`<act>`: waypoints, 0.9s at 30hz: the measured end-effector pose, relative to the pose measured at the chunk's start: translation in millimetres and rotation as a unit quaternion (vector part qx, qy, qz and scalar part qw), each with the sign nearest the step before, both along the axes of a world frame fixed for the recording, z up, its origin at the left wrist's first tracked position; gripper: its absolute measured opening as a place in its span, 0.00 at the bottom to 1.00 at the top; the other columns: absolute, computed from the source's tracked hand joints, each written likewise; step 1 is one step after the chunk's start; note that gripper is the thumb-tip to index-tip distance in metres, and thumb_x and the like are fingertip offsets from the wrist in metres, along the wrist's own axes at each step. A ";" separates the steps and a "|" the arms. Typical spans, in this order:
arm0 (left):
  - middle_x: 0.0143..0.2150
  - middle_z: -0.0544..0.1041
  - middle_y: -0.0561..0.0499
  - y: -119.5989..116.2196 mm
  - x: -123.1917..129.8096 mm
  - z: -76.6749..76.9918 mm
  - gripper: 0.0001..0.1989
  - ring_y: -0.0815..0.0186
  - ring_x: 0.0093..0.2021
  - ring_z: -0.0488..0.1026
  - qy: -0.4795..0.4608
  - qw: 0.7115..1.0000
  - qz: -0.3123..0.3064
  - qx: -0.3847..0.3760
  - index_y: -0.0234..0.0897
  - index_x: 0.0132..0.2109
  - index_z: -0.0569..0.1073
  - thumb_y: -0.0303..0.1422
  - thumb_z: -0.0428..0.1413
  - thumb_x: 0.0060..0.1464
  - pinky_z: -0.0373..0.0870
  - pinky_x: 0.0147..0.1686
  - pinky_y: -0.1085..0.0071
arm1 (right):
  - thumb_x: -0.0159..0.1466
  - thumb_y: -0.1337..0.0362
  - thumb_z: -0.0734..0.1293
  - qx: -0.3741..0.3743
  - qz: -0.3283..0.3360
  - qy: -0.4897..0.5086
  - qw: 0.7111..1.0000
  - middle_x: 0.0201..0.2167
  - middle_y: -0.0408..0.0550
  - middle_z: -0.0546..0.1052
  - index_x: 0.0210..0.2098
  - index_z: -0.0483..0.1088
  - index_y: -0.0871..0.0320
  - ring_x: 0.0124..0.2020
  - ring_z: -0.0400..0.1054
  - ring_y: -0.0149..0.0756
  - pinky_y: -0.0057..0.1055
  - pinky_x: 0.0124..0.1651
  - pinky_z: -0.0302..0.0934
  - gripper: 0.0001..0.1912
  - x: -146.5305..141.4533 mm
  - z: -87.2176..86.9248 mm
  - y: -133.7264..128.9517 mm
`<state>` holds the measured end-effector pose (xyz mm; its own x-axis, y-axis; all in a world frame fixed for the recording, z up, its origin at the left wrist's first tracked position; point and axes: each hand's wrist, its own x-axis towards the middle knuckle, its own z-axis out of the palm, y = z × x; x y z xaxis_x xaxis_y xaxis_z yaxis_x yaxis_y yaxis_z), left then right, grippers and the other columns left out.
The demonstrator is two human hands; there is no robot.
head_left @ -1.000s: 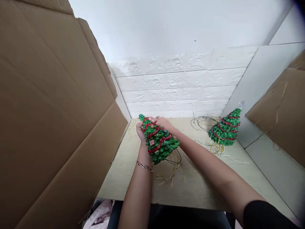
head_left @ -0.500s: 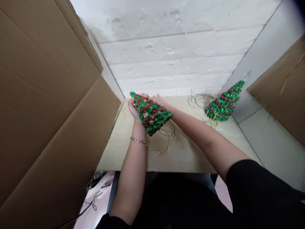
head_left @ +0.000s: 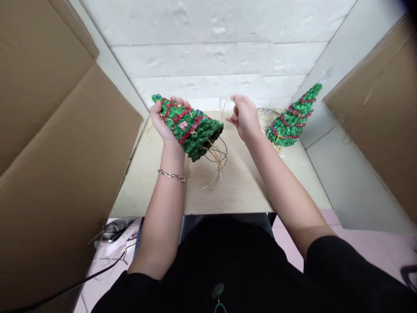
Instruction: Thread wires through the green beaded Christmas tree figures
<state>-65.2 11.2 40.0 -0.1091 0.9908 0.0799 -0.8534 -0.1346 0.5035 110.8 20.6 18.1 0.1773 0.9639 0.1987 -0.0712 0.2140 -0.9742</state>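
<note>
My left hand (head_left: 163, 121) is wrapped around the upper part of a small green Christmas tree (head_left: 192, 126) trimmed with red garland and tiny ornaments. The tree is tilted, tip to the upper left, its open dark base facing right. Several yellow, white and dark wires (head_left: 219, 158) hang out of that base. To the right of it, apart from the tree, my right hand (head_left: 244, 116) is closed with curled fingers. A thin pale wire (head_left: 223, 108) loops beside its fingertips and seems pinched there; the exact contact is too fine to see.
A second decorated tree (head_left: 295, 117) with a clear topper stands at the right of the pale tabletop (head_left: 241, 187), wires around its base. Loose wires (head_left: 149, 132) lie at the left edge. Cardboard (head_left: 81, 143) walls the left, more cardboard (head_left: 374, 95) the right, white brick wall (head_left: 202, 61) behind.
My right hand has come out from behind the tree and moved right and up, with a thin wire near its fingers. The tree's base has turned further toward the right. The camera view has shifted.
</note>
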 end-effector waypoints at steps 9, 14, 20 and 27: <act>0.31 0.71 0.47 1.9 -4.8 -12.2 0.10 0.68 0.32 0.71 -0.030 0.997 -0.067 0.011 0.35 0.31 0.69 0.38 0.51 0.44 0.69 0.35 0.72 | 0.52 0.66 0.67 -0.047 0.126 0.336 0.932 0.30 0.32 0.72 0.38 0.62 0.49 0.22 0.66 0.20 0.23 0.33 0.65 0.16 6.3 -3.5 -35.6; 0.43 0.74 0.40 -4.8 -4.7 -8.9 0.13 0.66 0.28 0.72 0.042 0.978 -0.205 -0.021 0.31 0.31 0.71 0.37 0.49 0.44 0.70 0.30 0.68 | 0.45 0.66 0.72 -0.038 0.104 0.422 0.900 0.31 0.29 0.74 0.36 0.65 0.49 0.24 0.68 0.21 0.22 0.31 0.65 0.19 5.7 -6.7 -34.4; 0.44 0.75 0.39 -16.7 -3.3 -7.1 0.15 0.62 0.31 0.74 0.122 0.939 -0.316 -0.051 0.29 0.35 0.73 0.36 0.49 0.44 0.70 0.31 0.66 | 0.41 0.61 0.75 -0.081 0.175 0.246 0.950 0.26 0.41 0.76 0.30 0.71 0.57 0.22 0.65 0.24 0.24 0.30 0.61 0.17 -7.1 -15.3 -37.8; 0.36 0.77 0.42 -15.0 -2.6 -9.2 0.18 0.62 0.27 0.71 0.115 0.931 -0.347 -0.009 0.28 0.35 0.73 0.37 0.49 0.41 0.69 0.28 0.63 | 0.49 0.56 0.70 -0.047 0.248 0.035 0.967 0.25 0.45 0.74 0.31 0.74 0.60 0.25 0.62 0.27 0.27 0.30 0.55 0.15 -15.2 -27.2 -35.1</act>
<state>-67.8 -3.9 30.9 0.5764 0.8172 0.0050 -0.6012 0.4199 0.6799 95.5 -14.5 -9.1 -0.3021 0.9468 0.1108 -0.2099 0.0473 -0.9766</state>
